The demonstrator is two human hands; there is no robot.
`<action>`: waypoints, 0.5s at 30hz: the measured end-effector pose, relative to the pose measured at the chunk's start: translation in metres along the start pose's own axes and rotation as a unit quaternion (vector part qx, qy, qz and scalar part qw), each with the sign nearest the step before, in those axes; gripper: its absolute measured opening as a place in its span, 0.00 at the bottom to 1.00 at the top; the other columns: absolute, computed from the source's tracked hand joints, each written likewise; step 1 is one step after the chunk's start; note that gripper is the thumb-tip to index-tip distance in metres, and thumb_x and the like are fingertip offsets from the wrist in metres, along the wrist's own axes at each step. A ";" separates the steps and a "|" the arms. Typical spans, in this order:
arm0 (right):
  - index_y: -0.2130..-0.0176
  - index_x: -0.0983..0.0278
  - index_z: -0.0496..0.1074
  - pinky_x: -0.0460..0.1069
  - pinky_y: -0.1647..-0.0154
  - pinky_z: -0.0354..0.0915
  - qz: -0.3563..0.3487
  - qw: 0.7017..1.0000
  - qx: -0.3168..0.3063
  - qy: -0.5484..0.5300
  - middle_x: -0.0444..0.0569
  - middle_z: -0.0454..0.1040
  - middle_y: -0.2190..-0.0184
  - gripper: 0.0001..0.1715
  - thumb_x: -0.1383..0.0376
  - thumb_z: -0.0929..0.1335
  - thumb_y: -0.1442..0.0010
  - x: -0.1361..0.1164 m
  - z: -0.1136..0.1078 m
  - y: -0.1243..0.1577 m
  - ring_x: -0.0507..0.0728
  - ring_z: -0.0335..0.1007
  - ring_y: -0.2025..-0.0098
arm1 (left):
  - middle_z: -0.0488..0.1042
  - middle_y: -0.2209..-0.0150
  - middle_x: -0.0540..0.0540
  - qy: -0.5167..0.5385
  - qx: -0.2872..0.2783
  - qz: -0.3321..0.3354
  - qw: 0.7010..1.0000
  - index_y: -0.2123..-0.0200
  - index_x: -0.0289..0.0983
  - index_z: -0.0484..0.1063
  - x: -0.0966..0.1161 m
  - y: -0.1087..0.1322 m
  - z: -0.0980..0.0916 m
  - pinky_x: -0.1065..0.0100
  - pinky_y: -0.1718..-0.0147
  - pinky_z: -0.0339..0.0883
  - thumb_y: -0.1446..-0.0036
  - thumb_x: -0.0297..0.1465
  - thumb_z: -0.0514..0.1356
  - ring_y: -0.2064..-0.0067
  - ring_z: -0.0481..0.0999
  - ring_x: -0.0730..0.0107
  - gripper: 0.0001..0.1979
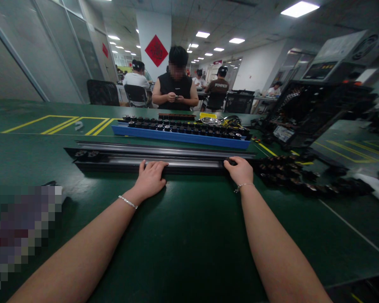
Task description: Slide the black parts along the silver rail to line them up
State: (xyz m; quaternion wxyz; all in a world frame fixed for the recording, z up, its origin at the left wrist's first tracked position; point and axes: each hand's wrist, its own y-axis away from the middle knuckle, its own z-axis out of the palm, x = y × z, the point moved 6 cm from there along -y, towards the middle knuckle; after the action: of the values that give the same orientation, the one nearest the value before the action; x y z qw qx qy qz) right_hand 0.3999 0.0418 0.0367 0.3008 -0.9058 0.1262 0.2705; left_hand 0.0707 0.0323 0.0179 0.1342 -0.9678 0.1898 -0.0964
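A long black metal rail (189, 163), shaped like a channel, lies crosswise before me on the green table. My left hand (150, 180) grips its near wall, fingers over the edge and thumb in front. At the rail's right part, my right hand (241, 171) is closed with thumb and index finger at a small black part (230, 161), mostly hidden by the fingers. Two small round black parts (87, 154) sit at the rail's left end. Just behind runs a second long rail (164, 148).
A blue tray (180, 135) with rows of small black parts stands behind the rails. Many black parts (290, 172) lie at right, near a tilted black machine frame (290, 111). A metal bowl (211, 121) stands farther back. Across the table sits a person (176, 86).
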 end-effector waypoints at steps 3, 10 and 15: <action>0.65 0.65 0.77 0.53 0.46 0.61 0.005 1.000 0.000 -0.005 0.53 0.76 0.57 0.17 0.57 0.68 0.51 0.001 0.001 0.000 0.60 0.69 0.52 | 0.70 0.44 0.44 0.001 0.002 0.001 1.000 0.44 0.41 0.60 0.001 0.000 0.000 0.43 0.38 0.38 0.50 0.30 0.52 0.41 0.62 0.54 0.28; 0.63 0.65 0.74 0.55 0.48 0.61 -0.004 1.000 0.006 -0.008 0.55 0.74 0.58 0.19 0.54 0.67 0.51 0.000 0.006 0.003 0.61 0.67 0.54 | 0.70 0.45 0.43 -0.002 0.002 -0.005 1.000 0.44 0.41 0.61 0.000 0.000 0.000 0.43 0.39 0.38 0.50 0.30 0.52 0.41 0.63 0.53 0.28; 0.63 0.64 0.73 0.54 0.52 0.63 0.040 0.999 0.022 -0.001 0.54 0.74 0.60 0.18 0.56 0.67 0.51 0.011 0.005 0.001 0.60 0.68 0.57 | 0.70 0.45 0.43 -0.001 0.002 -0.002 1.000 0.44 0.41 0.61 0.000 0.000 0.000 0.43 0.38 0.38 0.50 0.30 0.52 0.41 0.62 0.53 0.28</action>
State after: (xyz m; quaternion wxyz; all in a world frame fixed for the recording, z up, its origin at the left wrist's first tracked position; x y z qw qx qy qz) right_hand 0.4062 0.0439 0.0267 0.3093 -0.8929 0.1678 0.2809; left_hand 0.0708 0.0328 0.0177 0.1362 -0.9681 0.1872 -0.0961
